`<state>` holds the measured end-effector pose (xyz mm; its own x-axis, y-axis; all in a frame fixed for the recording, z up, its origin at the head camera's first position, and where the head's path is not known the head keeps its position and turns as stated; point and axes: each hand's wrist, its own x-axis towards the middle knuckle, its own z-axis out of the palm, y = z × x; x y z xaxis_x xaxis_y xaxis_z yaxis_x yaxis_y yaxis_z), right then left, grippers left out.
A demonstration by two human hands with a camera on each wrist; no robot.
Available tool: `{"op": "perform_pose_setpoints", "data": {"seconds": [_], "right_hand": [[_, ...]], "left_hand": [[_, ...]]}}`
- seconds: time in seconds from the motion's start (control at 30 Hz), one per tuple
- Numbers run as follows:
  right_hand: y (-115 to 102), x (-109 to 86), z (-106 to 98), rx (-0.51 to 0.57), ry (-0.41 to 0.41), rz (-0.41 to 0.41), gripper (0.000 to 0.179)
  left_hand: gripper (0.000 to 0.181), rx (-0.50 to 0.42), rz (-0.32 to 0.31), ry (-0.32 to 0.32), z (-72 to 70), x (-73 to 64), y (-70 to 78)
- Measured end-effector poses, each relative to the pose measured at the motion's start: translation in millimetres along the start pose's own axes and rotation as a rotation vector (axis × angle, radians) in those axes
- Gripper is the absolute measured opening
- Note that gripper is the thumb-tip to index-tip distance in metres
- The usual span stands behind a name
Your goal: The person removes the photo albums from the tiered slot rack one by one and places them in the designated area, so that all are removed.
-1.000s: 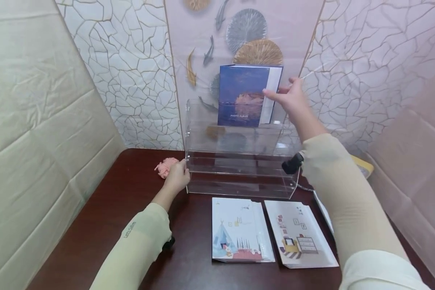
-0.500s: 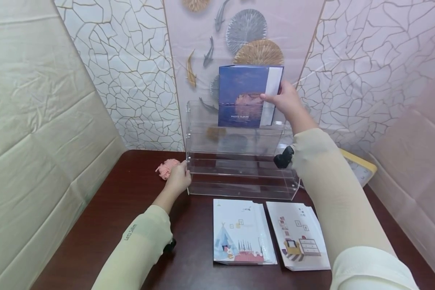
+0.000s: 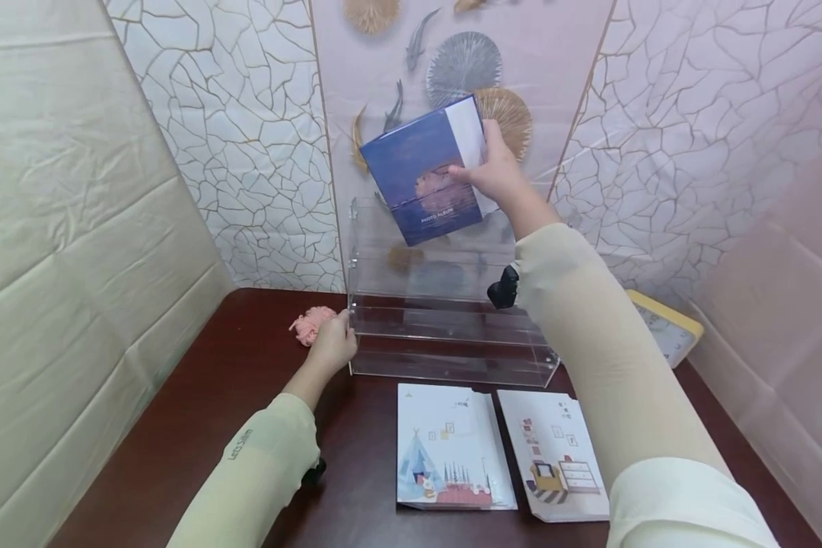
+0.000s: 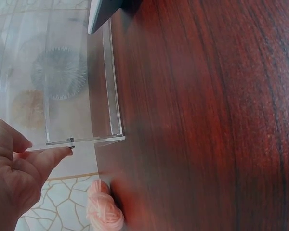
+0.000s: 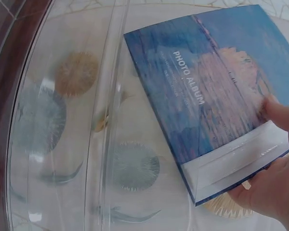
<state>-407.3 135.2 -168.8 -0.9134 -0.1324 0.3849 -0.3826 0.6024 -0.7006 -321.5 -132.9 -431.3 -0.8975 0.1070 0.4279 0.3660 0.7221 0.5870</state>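
A blue photo album with a white strip along one side is tilted above the top tier of a clear acrylic rack. My right hand grips its right edge, thumb on the front cover and fingers behind, as the right wrist view also shows. In the left wrist view, my left hand pinches the rack's clear side panel between thumb and fingers. Two white albums lie flat before the rack: one with a tent picture, the other with a chair and dresser picture, partly covered by the right sleeve.
A ball of pink yarn lies beside the rack at the left. Behind the right arm is a yellow-framed white object. Patterned cloth walls enclose the dark wooden table at back and sides.
The blue album stood upright on the rack's top tier; my right hand has lifted it leftward and tilted it. My left hand stays on the rack's side.
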Motion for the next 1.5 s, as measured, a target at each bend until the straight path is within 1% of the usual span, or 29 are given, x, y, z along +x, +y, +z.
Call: {"op": "perform_pose_setpoints", "data": {"seconds": [0.07,0.1,0.17,0.2,0.23,0.33,0.4,0.5,0.57,0.67,0.73,0.8,0.93,1.0,1.1,1.17,1.2,1.37,1.5], "right_hand": [[1.6,-0.3,1.7,-0.007,-0.003,-0.011,0.081],[2.6,-0.5,2.0,-0.007,0.001,-0.016,0.082],[4.2,-0.5,2.8,0.001,0.011,-0.022,0.083],[5.1,-0.6,3.4,0.002,0.017,-0.022,0.083],[6.0,-0.9,4.0,0.005,0.02,-0.019,0.083],[8.8,-2.3,6.7,0.021,0.033,-0.012,0.083],[10.7,-3.4,8.8,0.052,0.048,-0.016,0.082],[14.5,-4.6,9.8,0.123,0.089,-0.013,0.079],[17.6,-4.4,7.0,0.213,0.127,-0.022,0.076],[21.9,-3.1,-5.5,0.35,0.177,-0.044,0.072],[23.0,-3.2,-17.6,0.434,0.191,-0.046,0.071],[22.6,-4.4,-30.3,0.458,0.207,-0.015,0.071],[19.4,-8.9,-49.7,0.453,0.235,0.04,0.068],[17.6,-11.8,-56.5,0.467,0.251,0.042,0.066],[15.4,-17.9,-65.6,0.484,0.269,0.045,0.064],[13.5,-22.8,-71.1,0.498,0.276,0.066,0.064],[12.4,-25.6,-73.8,0.494,0.278,0.091,0.064],[11.7,-43.4,-80.9,0.531,0.244,0.199,0.059],[22.0,-63.4,-77.7,0.577,0.171,0.243,0.053]], "left_hand": [[0.029,-0.019,0.003,-0.004,1.8,-0.6,-2.3],[0.028,-0.023,0.014,0.003,2.9,-0.4,-3.4],[0.025,-0.028,0.017,0.011,3.9,-0.1,-3.6],[0.025,-0.025,0.01,0.009,4.3,-0.3,-3.3],[0.026,-0.025,-0.02,-0.009,0.1,-2.3,3.9],[0.028,0.009,-0.033,-0.015,-0.9,-5.5,8.4],[0.03,0.03,-0.052,-0.032,-0.9,-7.9,10.6],[0.033,0.035,-0.059,-0.037,-0.5,-12.0,12.0],[0.035,0.035,-0.068,-0.043,0.2,-13.2,12.0],[0.037,0.042,-0.068,-0.04,0.4,-12.5,12.7],[0.036,0.049,-0.068,-0.04,0.0,-10.8,13.3],[0.036,0.055,-0.069,-0.041,-1.4,-9.8,14.6],[0.036,0.067,-0.085,-0.041,-5.6,-9.4,16.7],[0.036,0.072,-0.091,-0.038,-7.2,-9.6,17.5],[0.035,0.088,-0.084,-0.042,-7.5,-9.5,16.9],[0.034,0.091,-0.079,-0.042,-7.0,-9.3,16.7],[0.034,0.092,-0.078,-0.041,-6.7,-8.8,16.5],[0.034,0.098,-0.086,-0.047,-6.8,-6.3,16.5],[0.035,0.093,-0.099,-0.066,-6.6,-3.1,17.1]]}}
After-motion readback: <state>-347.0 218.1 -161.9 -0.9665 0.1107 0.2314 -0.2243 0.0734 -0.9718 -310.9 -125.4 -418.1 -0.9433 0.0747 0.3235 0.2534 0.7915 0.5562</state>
